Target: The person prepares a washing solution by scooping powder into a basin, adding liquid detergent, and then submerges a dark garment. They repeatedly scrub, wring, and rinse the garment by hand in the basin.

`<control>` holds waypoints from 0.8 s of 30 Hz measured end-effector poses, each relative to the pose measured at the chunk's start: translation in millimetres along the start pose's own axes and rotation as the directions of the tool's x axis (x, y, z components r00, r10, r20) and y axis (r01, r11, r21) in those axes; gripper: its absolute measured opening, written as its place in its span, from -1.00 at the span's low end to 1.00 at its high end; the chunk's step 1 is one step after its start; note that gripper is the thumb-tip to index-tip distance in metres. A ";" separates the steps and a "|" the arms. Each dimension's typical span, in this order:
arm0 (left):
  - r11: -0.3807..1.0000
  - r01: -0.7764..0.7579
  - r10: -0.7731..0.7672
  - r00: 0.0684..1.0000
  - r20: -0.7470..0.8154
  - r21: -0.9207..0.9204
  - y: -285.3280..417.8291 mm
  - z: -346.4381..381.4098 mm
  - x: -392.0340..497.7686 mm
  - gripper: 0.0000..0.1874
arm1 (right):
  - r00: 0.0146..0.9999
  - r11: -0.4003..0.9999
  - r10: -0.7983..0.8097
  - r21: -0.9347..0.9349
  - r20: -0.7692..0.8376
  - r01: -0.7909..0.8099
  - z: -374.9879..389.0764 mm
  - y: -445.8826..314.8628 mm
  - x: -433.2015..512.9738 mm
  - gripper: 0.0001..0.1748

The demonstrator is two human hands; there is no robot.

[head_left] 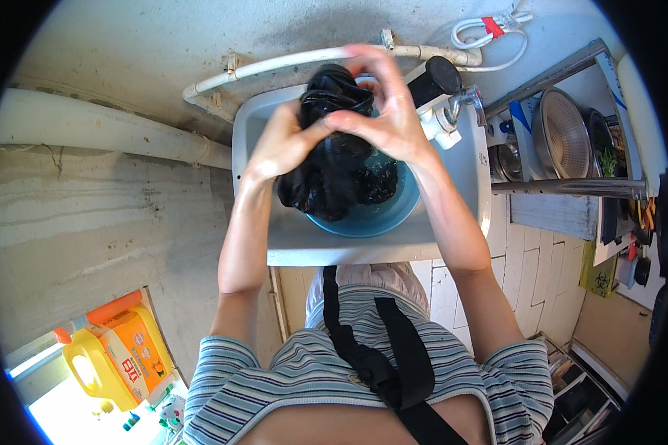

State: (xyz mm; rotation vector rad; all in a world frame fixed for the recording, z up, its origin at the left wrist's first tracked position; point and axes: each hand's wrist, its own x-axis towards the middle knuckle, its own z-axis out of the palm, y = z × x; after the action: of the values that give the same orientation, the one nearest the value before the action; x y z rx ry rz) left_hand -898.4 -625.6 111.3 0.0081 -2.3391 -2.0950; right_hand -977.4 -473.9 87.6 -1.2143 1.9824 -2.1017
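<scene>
A wet, bunched black cloth [334,161] is held up over a round blue basin [367,225]. My left hand [286,139] grips it from the left, its fingers hidden behind the folds. On the other side, my right hand [387,114] curves around the upper part, thumb across the front and fingers slightly blurred. Part of the cloth hangs down into the basin, where water with some bubbles shows. The basin stands inside a pale washbasin sink [462,194].
A metal tap [467,100] rises at the sink's right rear, beside a black-capped container [442,75]. White pipes [289,61] run along the wall. To the right, a rack holds a metal colander [562,133]. A yellow detergent jug [117,356] stands at lower left.
</scene>
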 end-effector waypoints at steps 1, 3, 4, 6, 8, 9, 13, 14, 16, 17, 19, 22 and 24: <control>0.989 0.068 -0.071 0.997 -0.016 -0.130 3.6 -7.7 -4.4 -0.79 | 0.981 0.972 0.094 0.228 -0.170 -0.054 1.0 10.9 -6.7 -0.08; 0.895 -0.146 0.069 0.979 -0.192 -0.421 6.4 -13.2 -18.4 -0.78 | 0.971 0.919 0.240 0.327 -0.025 -0.218 3.1 33.3 -31.5 -0.03; 0.856 -0.133 -0.005 0.965 -0.264 -0.500 8.2 -18.4 -23.3 -0.76 | 0.934 0.888 0.283 0.308 0.219 -0.341 10.6 44.2 -48.3 -0.14; 0.649 -0.212 -0.002 0.960 -0.280 -0.731 11.9 -30.0 -30.3 -0.69 | 0.722 0.790 0.355 0.222 0.595 -0.571 15.2 59.6 -75.8 -0.31; 0.606 -0.269 0.096 0.959 -0.267 -0.749 15.8 -43.9 -31.8 -0.63 | 0.599 0.729 0.416 0.143 0.684 -0.669 7.3 66.5 -93.8 -0.41; 0.513 -0.287 0.134 0.958 -0.255 -0.809 16.9 -49.7 -33.8 -0.64 | 0.612 0.715 0.474 0.129 0.634 -0.687 3.4 66.3 -101.8 -0.44; 0.440 -0.337 0.050 0.935 -0.352 -0.832 22.3 -82.7 -27.7 -0.64 | 0.666 0.723 0.532 0.130 0.523 -0.679 -12.6 58.1 -114.7 -0.44; 0.468 -0.348 -0.026 0.913 -0.406 -0.812 19.2 -86.6 -23.1 -0.66 | 0.673 0.774 0.472 0.098 0.569 -0.626 -14.4 57.4 -114.7 -0.48; 0.529 -0.355 -0.115 0.870 -0.480 -0.771 10.8 -92.3 -14.8 -0.69 | 0.681 0.834 0.449 0.002 0.578 -0.552 -17.0 56.9 -115.9 -0.60; 0.558 -0.345 -0.137 0.858 -0.494 -0.754 5.9 -95.1 -11.1 -0.71 | 0.621 0.737 0.599 -0.046 0.505 -0.674 -19.0 57.3 -117.0 -0.62; 0.710 -0.302 -0.180 0.795 -0.579 -0.636 -8.0 -96.7 -7.8 -0.74 | 0.666 0.692 0.693 0.003 0.275 -0.721 -26.7 59.2 -121.9 -0.65; 0.937 -0.105 -0.151 0.740 -0.655 -0.334 -34.0 -94.1 -15.5 -0.70 | 0.640 0.479 0.768 0.641 0.025 -0.600 -52.7 58.8 -138.7 -0.68; 0.982 0.189 -0.157 0.820 -0.551 0.002 -53.8 -85.8 -30.4 -0.52 | 0.618 0.318 0.785 0.880 -0.035 -0.353 -66.6 61.7 -152.1 -0.65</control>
State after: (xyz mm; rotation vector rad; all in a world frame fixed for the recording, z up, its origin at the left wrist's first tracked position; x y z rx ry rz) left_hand -867.4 -716.7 67.3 0.7484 -2.0895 -1.7615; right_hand -935.9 -354.5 -36.6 0.2484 0.8845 -2.4163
